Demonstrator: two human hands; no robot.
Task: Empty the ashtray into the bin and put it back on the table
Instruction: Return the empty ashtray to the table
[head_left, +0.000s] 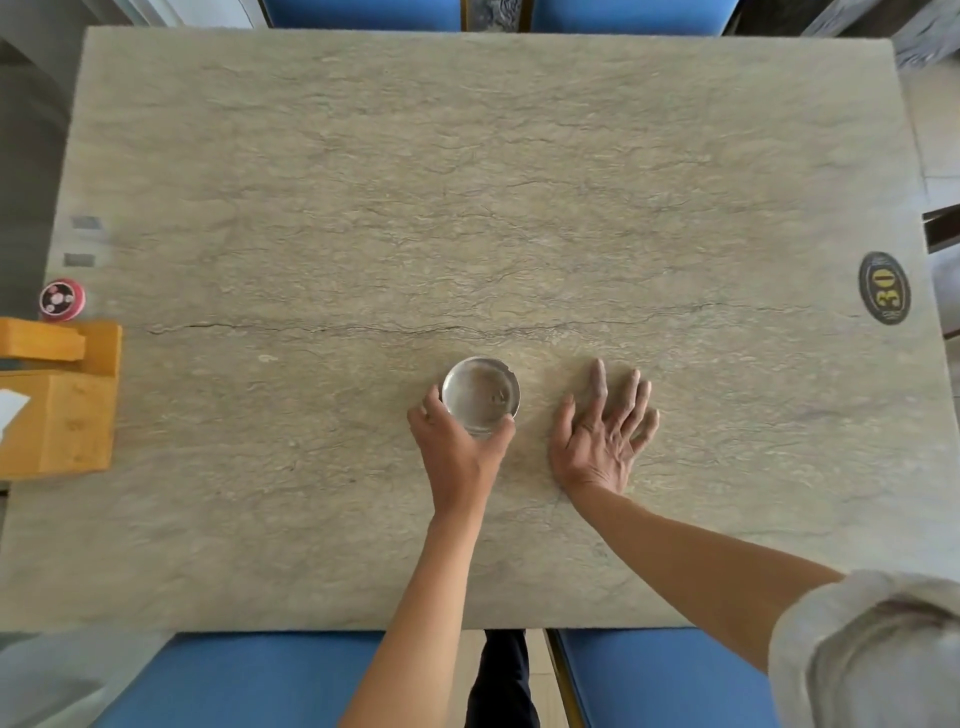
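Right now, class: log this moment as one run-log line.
left hand: grip on glass ashtray | right hand: flat on table, open | bin: not visible

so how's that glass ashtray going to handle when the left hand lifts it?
The ashtray looks like thick clear glass, so probably rigid and heavy for its size. The smooth wall may be slippery; the left hand wraps only its near side. Low and wide, it is unlikely to tip, but could chip on the stone table if dropped.

ashtray (480, 396): looking like clear, glossy glass
table (467, 208): showing matt, veined stone
box (57, 415) at 9 o'clock: appearing smooth wood
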